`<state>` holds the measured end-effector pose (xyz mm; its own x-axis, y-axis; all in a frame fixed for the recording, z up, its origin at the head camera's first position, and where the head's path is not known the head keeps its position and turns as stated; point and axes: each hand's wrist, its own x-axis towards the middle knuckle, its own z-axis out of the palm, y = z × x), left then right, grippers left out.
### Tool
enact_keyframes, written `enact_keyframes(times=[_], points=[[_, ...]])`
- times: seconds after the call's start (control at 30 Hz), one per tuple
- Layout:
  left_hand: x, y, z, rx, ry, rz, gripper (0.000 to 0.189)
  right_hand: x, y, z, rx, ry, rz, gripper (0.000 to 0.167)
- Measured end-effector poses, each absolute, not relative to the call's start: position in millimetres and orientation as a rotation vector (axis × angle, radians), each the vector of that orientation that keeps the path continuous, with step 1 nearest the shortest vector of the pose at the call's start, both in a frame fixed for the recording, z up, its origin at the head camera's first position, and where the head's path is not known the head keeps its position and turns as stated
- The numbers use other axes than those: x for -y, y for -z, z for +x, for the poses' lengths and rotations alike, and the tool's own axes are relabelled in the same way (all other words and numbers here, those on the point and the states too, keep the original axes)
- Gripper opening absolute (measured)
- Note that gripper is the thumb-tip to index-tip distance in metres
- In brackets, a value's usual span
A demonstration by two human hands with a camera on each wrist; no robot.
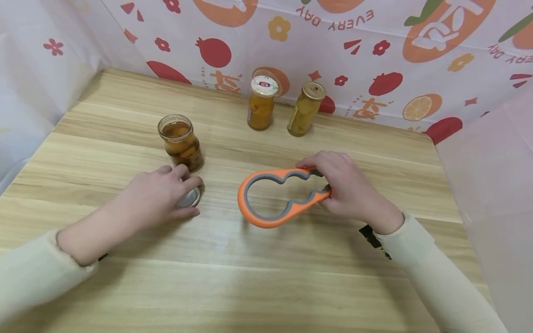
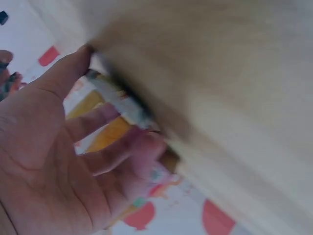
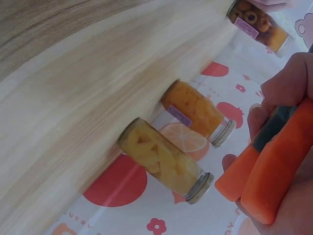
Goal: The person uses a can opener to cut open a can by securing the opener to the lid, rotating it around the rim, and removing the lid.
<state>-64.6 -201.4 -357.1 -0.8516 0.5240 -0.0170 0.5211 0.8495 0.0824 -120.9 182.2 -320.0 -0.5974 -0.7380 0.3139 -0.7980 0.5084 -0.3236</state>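
Note:
My left hand [image 1: 156, 192] pinches a round metal lid [image 1: 190, 198] by its rim, close to the tabletop. In the left wrist view the lid [image 2: 122, 100] sits between the thumb and the fingers, somewhat blurred. Just beyond that hand stands an uncovered glass jar [image 1: 183, 147] with brown liquid and fruit pieces inside. My right hand [image 1: 350, 187] grips the handle ends of an orange and grey jar opener [image 1: 244, 203], its wide loop pointing left. The right wrist view shows the opener's two orange handle ends [image 3: 266, 183] within the hand.
Toward the back stand two lidded jars: one of orange fruit [image 1: 261, 111] with a white lid, and one of yellow fruit [image 1: 305, 113] with a gold lid. A fruit-printed cloth [image 1: 250, 37] hangs behind the wooden table [image 1: 250, 286].

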Motion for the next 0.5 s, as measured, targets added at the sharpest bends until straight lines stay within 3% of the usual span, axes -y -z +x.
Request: enact_keyframes(times=[0.27, 0.5], points=[[165.8, 332.5, -57.4, -2.925, -0.128, 0.917, 0.052, -185.5, 317.7, -119.0, 2.598, -0.678, 1.333, 0.057], [127.1, 322.4, -91.1, -2.895, -0.719, 1.068, 0.039, -191.4, 314.9, -115.4, 2.602, -0.683, 1.297, 0.06]])
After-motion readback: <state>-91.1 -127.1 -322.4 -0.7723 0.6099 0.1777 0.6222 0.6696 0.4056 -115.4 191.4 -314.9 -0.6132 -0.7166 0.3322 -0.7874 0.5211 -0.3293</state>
